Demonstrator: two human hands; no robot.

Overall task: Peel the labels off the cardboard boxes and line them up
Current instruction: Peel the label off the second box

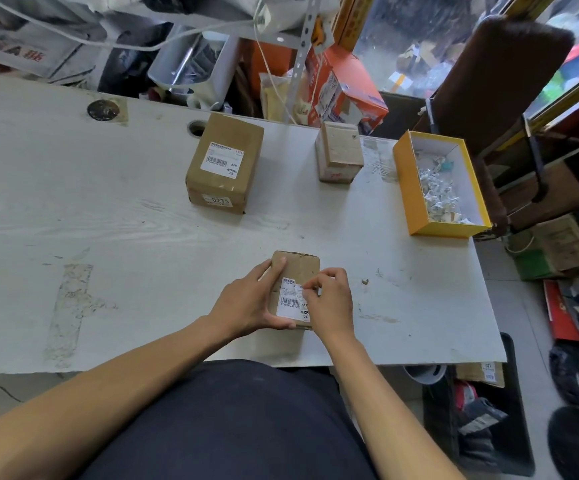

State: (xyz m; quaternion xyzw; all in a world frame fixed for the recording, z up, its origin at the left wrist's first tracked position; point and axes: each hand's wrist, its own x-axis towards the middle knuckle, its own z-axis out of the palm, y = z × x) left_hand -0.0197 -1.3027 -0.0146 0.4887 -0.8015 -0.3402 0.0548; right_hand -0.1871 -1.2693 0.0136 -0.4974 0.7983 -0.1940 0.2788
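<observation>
A small cardboard box [296,271] is seen lying on the white table [108,220], near the front edge, held between both hands. The left hand [246,303] is closed around the box's left side, thumb along the near edge. The right hand [329,299] is placed at the box's right side, its fingertips [310,292] pinched on the upper right corner of a white barcode label [293,303], which is lifted and curled there; the rest of the label is still stuck down. 2 further boxes stand at the far side: a larger box [225,164] bearing 2 labels, and to its right a smaller box [339,152]. At far right, an open yellow tray [407,188] is noted, containing crumpled white scraps [437,188].
</observation>
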